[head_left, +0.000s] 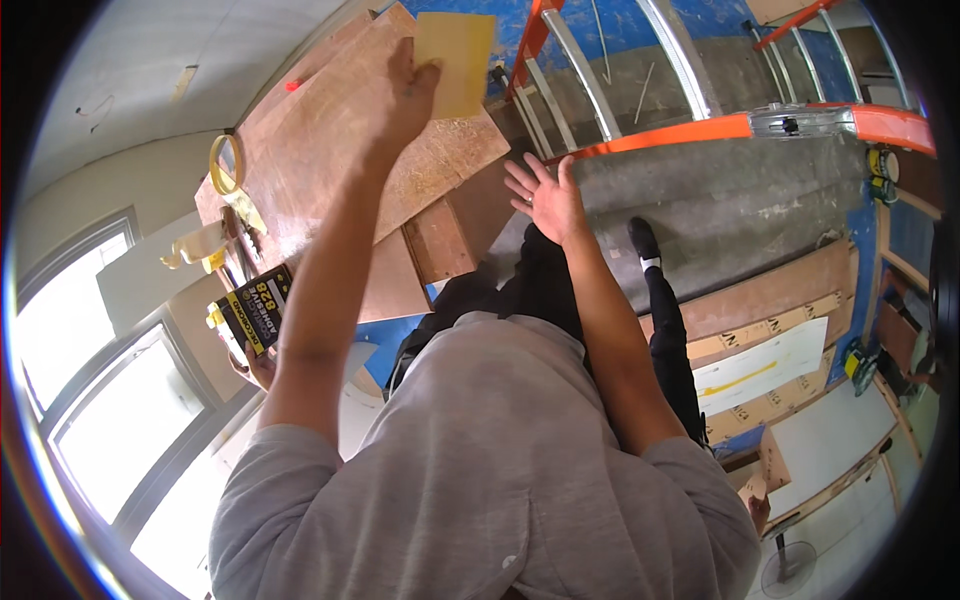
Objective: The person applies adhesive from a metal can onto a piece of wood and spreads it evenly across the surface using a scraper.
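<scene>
In my left hand (408, 90), near the top of the view, is a flat yellow rectangular sheet (455, 65), pinched between thumb and fingers. The hand and sheet are over the far end of a brown plywood board (340, 130); whether the sheet touches the wood is unclear. My right hand (555, 205) is open, palm up with fingers spread, and holds nothing. It hovers just off the right corner of the plywood, near the foot of an orange ladder (690, 130).
Left of the plywood are a tape roll (226, 163) and a black and yellow tin (254, 310), with another person's hand (257, 368) at its base. A black-clad leg (668, 350) stands at right, beside stacked boards (770, 290). Power tools (860, 365) lie farther right.
</scene>
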The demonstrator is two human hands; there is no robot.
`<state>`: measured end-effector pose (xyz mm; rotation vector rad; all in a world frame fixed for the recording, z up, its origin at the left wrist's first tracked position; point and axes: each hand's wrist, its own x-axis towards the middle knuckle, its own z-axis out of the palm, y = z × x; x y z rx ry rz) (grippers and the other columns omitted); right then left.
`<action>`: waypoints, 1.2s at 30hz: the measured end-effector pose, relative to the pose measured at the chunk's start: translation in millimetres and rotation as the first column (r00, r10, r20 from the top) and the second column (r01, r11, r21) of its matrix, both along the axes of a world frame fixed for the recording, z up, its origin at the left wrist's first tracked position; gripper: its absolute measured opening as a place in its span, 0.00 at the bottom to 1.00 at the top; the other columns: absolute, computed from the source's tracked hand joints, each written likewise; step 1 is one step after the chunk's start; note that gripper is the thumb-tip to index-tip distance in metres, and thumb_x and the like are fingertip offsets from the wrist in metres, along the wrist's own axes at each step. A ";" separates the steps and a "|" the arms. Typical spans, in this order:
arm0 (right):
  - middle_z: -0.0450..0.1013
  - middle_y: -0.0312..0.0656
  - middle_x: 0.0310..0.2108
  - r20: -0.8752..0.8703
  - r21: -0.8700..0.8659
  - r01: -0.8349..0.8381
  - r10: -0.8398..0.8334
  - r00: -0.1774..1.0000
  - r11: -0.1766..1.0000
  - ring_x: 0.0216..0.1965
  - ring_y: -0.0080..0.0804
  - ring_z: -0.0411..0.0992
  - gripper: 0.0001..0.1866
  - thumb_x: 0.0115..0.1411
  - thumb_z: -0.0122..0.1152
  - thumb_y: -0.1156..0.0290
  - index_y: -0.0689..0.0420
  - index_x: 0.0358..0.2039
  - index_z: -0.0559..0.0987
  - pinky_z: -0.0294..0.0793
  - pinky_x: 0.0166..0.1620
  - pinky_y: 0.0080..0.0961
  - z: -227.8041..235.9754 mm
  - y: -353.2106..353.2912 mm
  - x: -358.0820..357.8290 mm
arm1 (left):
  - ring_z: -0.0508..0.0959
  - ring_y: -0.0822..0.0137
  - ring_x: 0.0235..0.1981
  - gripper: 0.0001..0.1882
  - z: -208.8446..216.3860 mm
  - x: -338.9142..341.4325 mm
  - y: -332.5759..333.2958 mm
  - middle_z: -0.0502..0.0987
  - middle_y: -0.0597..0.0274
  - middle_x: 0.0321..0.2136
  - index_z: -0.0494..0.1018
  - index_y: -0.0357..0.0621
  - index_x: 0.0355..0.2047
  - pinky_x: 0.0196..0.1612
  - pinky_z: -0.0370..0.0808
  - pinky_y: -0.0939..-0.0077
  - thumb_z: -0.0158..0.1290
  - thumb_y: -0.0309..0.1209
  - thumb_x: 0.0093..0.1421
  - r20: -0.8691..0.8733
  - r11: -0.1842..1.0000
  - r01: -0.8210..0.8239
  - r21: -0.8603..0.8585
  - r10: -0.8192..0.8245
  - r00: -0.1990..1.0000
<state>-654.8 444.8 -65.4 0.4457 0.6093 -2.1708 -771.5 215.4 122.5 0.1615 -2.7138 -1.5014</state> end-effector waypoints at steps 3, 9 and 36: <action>0.56 0.49 0.72 -0.012 0.062 0.000 0.001 1.000 0.998 0.73 0.50 0.48 0.62 0.56 0.31 0.16 0.53 0.75 0.44 0.34 0.72 0.55 -5.0 11.9 10.9 | 0.80 0.53 0.33 0.12 1.0 21.4 -4.2 0.80 0.49 0.36 0.74 0.42 0.47 0.37 0.76 0.61 0.49 0.25 0.64 -0.117 0.848 0.193 -0.493 -0.285 0.951; 0.59 0.48 0.71 0.012 0.119 -0.012 0.011 1.000 0.993 0.70 0.47 0.56 0.60 0.57 0.32 0.17 0.54 0.75 0.48 0.48 0.69 0.50 -18.5 28.5 27.7 | 0.80 0.52 0.47 0.18 -38.3 100.6 -11.8 0.81 0.60 0.45 0.77 0.48 0.45 0.52 0.75 0.58 0.52 0.22 0.53 -0.055 0.479 0.579 -0.660 -0.799 0.599; 0.66 0.46 0.66 -0.001 0.289 -0.156 0.163 0.987 0.945 0.61 0.39 0.67 0.55 0.61 0.39 0.22 0.57 0.72 0.54 0.64 0.59 0.40 -12.4 36.2 14.4 | 0.80 0.52 0.32 0.07 5.3 130.7 -38.3 0.77 0.55 0.30 0.71 0.40 0.37 0.34 0.78 0.60 0.55 0.25 0.57 0.140 0.688 0.501 -0.525 -0.511 0.848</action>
